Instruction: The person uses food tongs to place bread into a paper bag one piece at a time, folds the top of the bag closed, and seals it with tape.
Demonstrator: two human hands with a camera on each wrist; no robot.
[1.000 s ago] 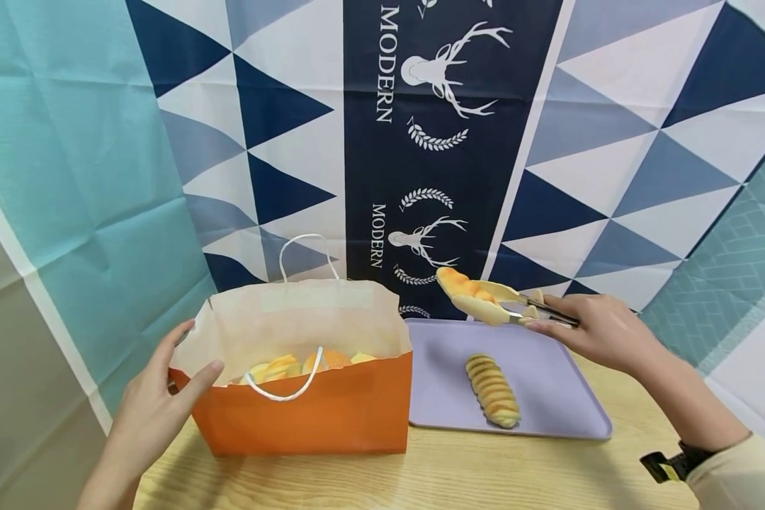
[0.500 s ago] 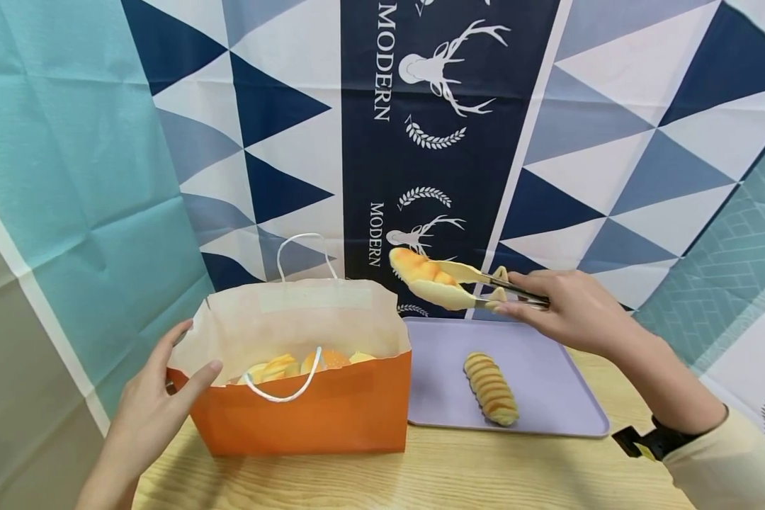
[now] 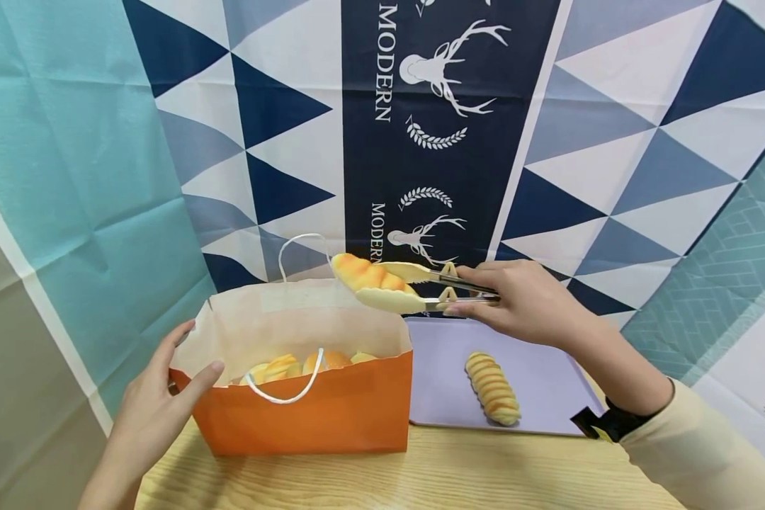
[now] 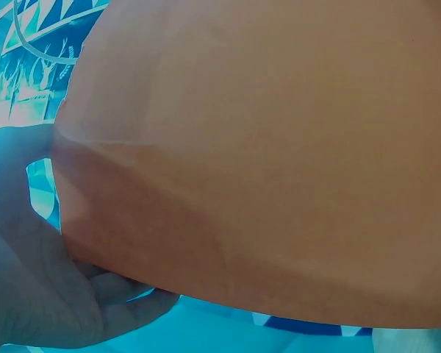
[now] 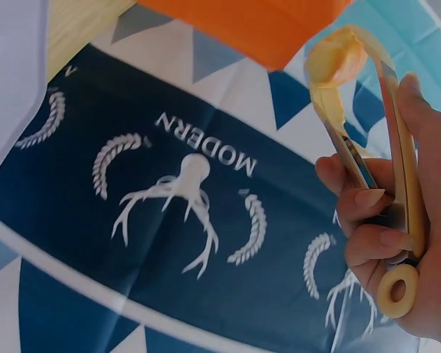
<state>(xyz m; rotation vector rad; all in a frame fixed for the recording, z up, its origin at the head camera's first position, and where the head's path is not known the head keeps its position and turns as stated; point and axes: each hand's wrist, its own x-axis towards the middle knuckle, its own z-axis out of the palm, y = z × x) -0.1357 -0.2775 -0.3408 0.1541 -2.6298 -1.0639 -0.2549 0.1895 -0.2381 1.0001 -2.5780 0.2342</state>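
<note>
My right hand (image 3: 525, 301) grips a pair of food tongs (image 3: 392, 301) with cream scalloped tips and metal arms. Between those tips is a golden-brown bread roll (image 3: 362, 272), held over the right part of an orange paper bag (image 3: 312, 418). The right wrist view shows fingers curled round the tongs' handles, with a cream ring (image 5: 397, 291) at their end. At the bag's left side, my left hand (image 3: 149, 404) holds the rim between thumb and fingers. Several breads (image 3: 280, 368) lie inside the bag, partly hidden by its front wall.
A lilac tray (image 3: 436, 382) stands right of the bag on the wooden table (image 3: 459, 467). One ridged, elongated bread (image 3: 492, 389) lies on it. White cord handles (image 3: 287, 398) rise from the bag. A patterned cloth (image 3: 293, 85) hangs behind.
My right hand has moved left, carrying the tongs and bread roll from above the tray to over the bag's right side. My left hand has stayed at the bag.
</note>
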